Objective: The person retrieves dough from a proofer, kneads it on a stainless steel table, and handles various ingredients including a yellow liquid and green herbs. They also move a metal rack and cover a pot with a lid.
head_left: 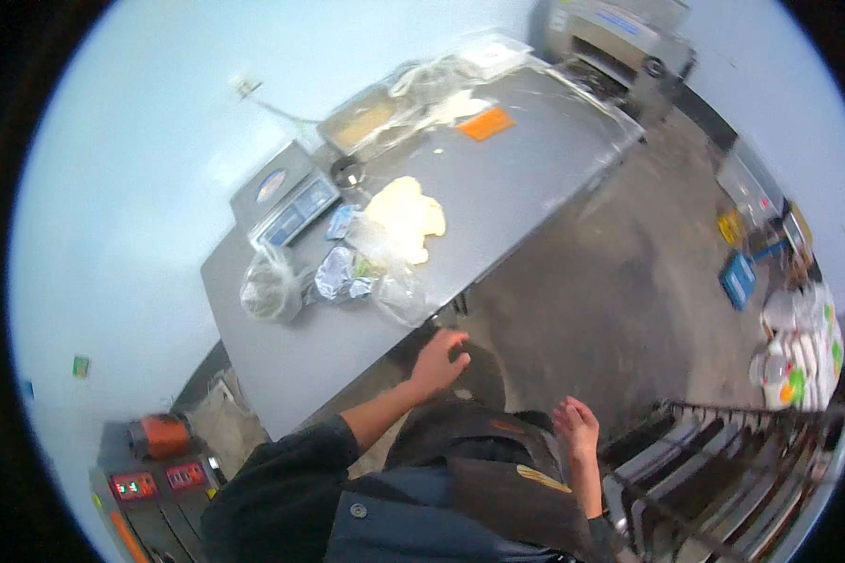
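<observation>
My left hand [439, 363] is just off the near edge of the metal table [526, 178], empty, with thumb and fingers apart. My right hand [577, 424] hangs over the floor beside my apron [498, 497], fingers loosely bent and nothing visible in them. Nearest to the left hand on the table is a crumpled clear plastic bag [402, 293]. Beyond it spreads a pale yellow mass [404, 214], perhaps dough, partly under plastic. A blue-and-white crumpled wrapper [336, 274] and a tied clear bag [270, 286] lie to its left.
A digital scale [286, 197] stands by the wall. An orange scraper [485, 124] and a tray [361, 122] lie farther back. At the far end is a metal machine [615, 52]. A rack [723, 479] is close on my right; a control panel [155, 483] is lower left.
</observation>
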Demonstrator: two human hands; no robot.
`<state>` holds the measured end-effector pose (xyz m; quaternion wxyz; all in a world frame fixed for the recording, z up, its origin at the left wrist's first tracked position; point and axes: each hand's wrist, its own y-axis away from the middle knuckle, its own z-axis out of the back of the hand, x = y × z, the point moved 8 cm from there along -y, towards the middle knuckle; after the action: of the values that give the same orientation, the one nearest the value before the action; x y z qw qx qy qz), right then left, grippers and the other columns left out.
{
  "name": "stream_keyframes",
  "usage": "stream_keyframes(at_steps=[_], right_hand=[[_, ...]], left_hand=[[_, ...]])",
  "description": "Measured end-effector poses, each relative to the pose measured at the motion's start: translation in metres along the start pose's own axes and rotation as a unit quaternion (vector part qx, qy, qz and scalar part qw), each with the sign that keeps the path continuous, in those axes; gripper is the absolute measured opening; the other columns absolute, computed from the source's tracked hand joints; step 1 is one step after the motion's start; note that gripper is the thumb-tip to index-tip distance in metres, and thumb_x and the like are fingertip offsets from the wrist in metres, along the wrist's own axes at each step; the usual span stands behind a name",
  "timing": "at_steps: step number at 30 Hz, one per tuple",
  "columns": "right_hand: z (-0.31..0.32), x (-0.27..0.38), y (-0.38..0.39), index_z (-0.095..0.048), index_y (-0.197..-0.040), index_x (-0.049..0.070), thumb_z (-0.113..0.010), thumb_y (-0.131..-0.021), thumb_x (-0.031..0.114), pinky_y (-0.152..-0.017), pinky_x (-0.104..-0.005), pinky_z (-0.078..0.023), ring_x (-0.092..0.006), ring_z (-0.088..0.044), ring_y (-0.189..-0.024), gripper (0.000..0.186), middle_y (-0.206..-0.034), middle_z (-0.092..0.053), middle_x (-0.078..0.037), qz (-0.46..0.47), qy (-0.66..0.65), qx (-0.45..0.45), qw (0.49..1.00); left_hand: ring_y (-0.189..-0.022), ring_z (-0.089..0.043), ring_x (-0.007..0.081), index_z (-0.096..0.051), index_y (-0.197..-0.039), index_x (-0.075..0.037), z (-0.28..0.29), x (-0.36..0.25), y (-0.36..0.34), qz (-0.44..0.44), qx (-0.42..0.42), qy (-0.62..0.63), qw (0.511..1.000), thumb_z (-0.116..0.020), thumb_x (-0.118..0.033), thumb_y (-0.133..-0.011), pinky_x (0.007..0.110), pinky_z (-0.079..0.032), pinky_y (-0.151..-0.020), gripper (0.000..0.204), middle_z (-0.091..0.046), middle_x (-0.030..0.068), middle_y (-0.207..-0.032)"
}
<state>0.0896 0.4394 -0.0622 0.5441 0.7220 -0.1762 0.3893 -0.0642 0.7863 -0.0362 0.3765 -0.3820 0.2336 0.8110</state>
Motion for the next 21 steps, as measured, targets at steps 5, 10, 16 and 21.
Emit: stream_keyframes(at_steps=[5, 10, 16, 21], right_hand=[[-0.116, 0.072, -0.111, -0.068, -0.125, -0.001, -0.067, -0.098, 0.019, -0.076, -0.0285, -0.054, -0.0150, -0.068, -0.090, 0.034, -0.104, -0.072, -0.008, 0.066, 0.146, 0.119, 0.980], [-0.309, 0.159, -0.200, -0.066, -0.126, 0.000, -0.076, -0.090, 0.023, -0.087, -0.0323, -0.055, -0.0177, -0.069, -0.099, 0.044, -0.109, -0.072, -0.008, 0.253, 0.381, 0.227, 0.860], [-0.574, 0.226, -0.235, -0.057, -0.138, 0.004, -0.084, -0.075, 0.040, -0.105, -0.0454, -0.047, -0.0365, -0.054, -0.125, 0.077, -0.138, -0.053, -0.020, 0.395, 0.523, 0.410, 0.634], [-0.714, 0.185, -0.326, -0.056, -0.139, 0.002, -0.082, -0.066, 0.064, -0.108, -0.0469, -0.045, -0.0400, -0.053, -0.126, 0.099, -0.137, -0.055, -0.024, 0.405, 0.608, 0.473, 0.492]], left_hand=[[-0.140, -0.037, 0.0463, -0.043, -0.151, -0.009, 0.127, -0.024, -0.034, -0.013, -0.304, -0.186, 0.934, -0.086, -0.029, -0.072, 0.054, -0.032, -0.115, 0.092, -0.034, 0.0272, -0.156], [-0.148, -0.027, 0.0485, -0.037, -0.156, -0.007, 0.138, 0.041, -0.097, 0.170, -0.258, -0.190, 0.932, -0.087, -0.029, -0.070, 0.056, -0.026, -0.119, 0.102, -0.025, 0.0307, -0.161], [-0.131, -0.047, 0.0447, -0.045, -0.150, -0.009, 0.133, 0.016, -0.106, 0.158, -0.409, -0.233, 0.868, -0.082, -0.019, -0.072, 0.050, -0.039, -0.109, 0.087, -0.040, 0.0280, -0.152], [-0.111, -0.064, 0.0289, -0.056, -0.137, -0.006, 0.131, -0.008, -0.161, 0.117, -0.329, -0.052, 0.936, -0.078, -0.017, -0.080, 0.039, -0.051, -0.091, 0.062, -0.063, 0.0186, -0.128]])
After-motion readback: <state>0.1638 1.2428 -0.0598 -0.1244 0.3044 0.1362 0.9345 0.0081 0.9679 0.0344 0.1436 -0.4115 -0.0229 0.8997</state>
